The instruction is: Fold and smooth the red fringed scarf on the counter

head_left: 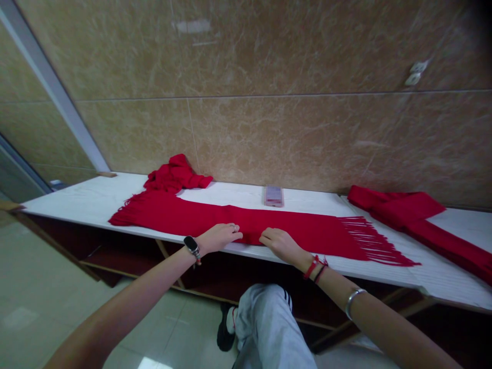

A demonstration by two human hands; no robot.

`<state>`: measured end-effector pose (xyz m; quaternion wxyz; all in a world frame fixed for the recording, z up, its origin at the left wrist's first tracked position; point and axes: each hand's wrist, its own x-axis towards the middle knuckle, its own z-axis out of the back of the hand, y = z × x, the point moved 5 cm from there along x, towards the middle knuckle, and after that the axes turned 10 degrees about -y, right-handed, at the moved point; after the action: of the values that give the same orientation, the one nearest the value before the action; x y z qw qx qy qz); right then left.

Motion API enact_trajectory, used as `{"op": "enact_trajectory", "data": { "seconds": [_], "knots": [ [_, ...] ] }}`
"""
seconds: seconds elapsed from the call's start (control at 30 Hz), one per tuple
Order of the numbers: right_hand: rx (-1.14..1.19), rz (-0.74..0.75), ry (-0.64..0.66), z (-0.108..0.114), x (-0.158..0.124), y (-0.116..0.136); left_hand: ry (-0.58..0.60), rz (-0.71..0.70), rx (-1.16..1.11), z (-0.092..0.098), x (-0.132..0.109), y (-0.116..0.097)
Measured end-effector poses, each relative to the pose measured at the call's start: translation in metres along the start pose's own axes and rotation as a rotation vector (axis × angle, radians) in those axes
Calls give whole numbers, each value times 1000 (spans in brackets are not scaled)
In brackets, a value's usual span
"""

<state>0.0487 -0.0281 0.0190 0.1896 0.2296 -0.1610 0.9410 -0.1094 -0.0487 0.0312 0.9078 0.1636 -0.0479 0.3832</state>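
Observation:
A red fringed scarf (300,228) lies spread lengthwise along the white tabletop, its tassels at both ends. My left hand (221,238), with a ring and a dark wristband, is closed on the scarf's near edge around the middle. Just to its right, my right hand (282,245) has its fingers curled onto the same edge, a short gap between the two. The undersides of the fingers are hidden. Against the scarf's left end rests a crumpled red cloth (175,174).
Behind the scarf a phone (273,196) lies near the wall. Another folded red scarf (400,207) stretches along the right side of the white counter (77,197). Open dark shelves (123,251) sit below the counter. A marble-patterned wall (269,138) stands directly behind.

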Motion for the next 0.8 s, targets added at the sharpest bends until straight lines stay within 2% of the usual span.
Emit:
{"op": "enact_trajectory", "data": {
  "seconds": [0.17, 0.37, 0.47, 0.6, 0.73, 0.8],
  "knots": [
    [105, 78, 4, 3, -16, -5, 59, 13, -73, 3, -5, 0],
    [244, -13, -4, 10, -16, -11, 41, 36, -203, 8, 1, -6],
    [294, -64, 65, 11, -6, -9, 40, 108, -177, 4, 9, -6],
    [283, -111, 157, 5, 8, -8, 56, 202, -23, -3, 14, -12],
    [232, -189, 213, -6, 18, -15, 32, 330, 10, -4, 12, -17],
    [234, -233, 236, -10, 20, -20, 61, 417, 5, -5, 8, -14]
  ]
}}
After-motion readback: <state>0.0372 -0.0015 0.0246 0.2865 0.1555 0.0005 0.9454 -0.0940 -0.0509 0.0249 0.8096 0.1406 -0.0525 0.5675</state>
